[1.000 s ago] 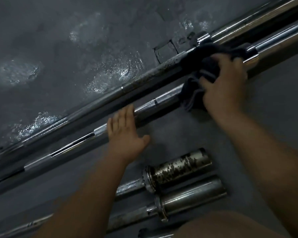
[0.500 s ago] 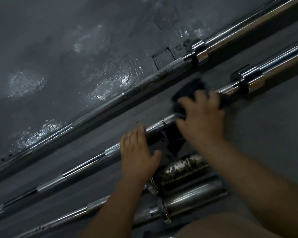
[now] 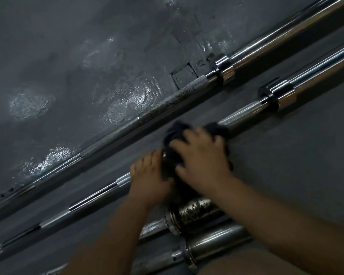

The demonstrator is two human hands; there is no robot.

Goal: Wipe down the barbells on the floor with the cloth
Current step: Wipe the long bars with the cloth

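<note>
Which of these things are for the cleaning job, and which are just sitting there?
For the job: cloth; right hand gripping it; left hand resting on the barbell being wiped; other bars: barbell by the wall, rusty-ended barbell, nearest barbell.
Just there: floor; shiny grey surface behind.

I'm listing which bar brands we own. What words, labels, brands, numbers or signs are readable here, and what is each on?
No text can be read anywhere in this view.
On the barbells: bare metal and knurling; no lettering shows on the shafts or collars.
On the speckled sleeve: dark blotches, not writing.
On the cloth: plain dark, partly under the right hand.
</note>
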